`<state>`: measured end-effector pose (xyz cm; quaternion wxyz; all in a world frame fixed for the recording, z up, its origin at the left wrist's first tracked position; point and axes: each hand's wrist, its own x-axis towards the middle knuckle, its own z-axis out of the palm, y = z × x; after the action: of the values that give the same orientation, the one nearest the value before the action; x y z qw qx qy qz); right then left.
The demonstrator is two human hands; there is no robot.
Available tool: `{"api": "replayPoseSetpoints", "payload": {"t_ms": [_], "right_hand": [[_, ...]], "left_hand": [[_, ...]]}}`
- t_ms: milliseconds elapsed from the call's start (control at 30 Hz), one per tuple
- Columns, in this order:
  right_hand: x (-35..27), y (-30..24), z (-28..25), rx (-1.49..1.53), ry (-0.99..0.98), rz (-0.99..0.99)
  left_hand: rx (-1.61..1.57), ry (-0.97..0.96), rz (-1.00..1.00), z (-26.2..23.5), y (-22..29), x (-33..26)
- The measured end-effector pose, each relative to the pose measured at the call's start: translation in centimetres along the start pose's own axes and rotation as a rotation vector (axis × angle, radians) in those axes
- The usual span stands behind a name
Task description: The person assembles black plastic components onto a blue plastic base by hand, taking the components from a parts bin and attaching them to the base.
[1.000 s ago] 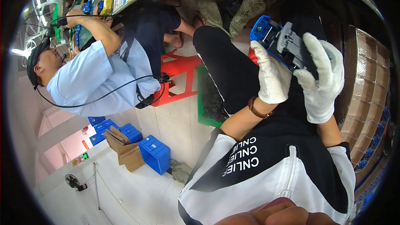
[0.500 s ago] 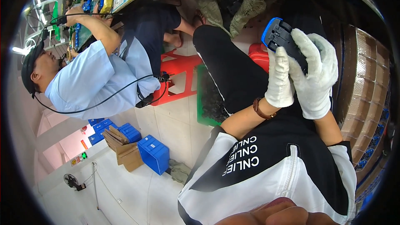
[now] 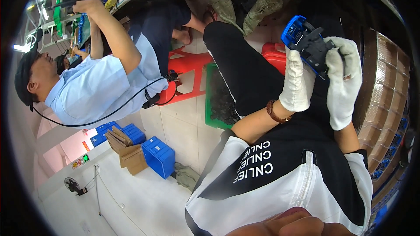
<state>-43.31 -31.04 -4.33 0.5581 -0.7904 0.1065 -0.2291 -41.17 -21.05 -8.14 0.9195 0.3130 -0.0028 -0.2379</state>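
A blue and black toy car (image 3: 311,46) is held up in front of me at the right, its black underside and one blue end showing. My left hand (image 3: 298,81), in a white glove, supports it from below and the left; the fingers behind it are partly hidden. At the car's right edge, my right hand (image 3: 345,81), also gloved in white, has its thumb and bent fingers closed against the black part. A brown bracelet (image 3: 274,113) circles my left wrist.
Beside my right arm stands a carton with compartments (image 3: 385,91), with blue pieces lower down. A green crate (image 3: 212,116) of dark parts and a red stool (image 3: 192,76) are left of my legs. A co-worker in light blue (image 3: 96,91) sits farther left. Blue bins (image 3: 158,157) stand behind.
The toy car has turned and tilted, showing more of its blue end. My right hand has shifted from across its underside to its right edge. The co-worker's arm has risen.
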Motion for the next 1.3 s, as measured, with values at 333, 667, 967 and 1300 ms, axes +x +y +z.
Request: {"api": "replayPoseSetpoints", "payload": {"t_ms": [333,667,967,1300], "right_hand": [[-0.1,1.2,-0.8,0.678,0.047,0.376],[-0.8,2.2,-1.7,0.726,0.046,0.411],[-1.7,2.8,-2.0,0.805,0.011,0.459],[-1.7,3.6,-2.2,0.798,0.0,0.441]], "left_hand": [[-0.137,0.149,-0.046,0.1,0.5,1.4],[-0.137,0.542,-0.16,0.2,1.8,2.3],[-0.024,0.517,-0.231,-0.6,0.9,1.7],[-0.041,0.566,-0.259,-1.5,0.8,2.0]]}}
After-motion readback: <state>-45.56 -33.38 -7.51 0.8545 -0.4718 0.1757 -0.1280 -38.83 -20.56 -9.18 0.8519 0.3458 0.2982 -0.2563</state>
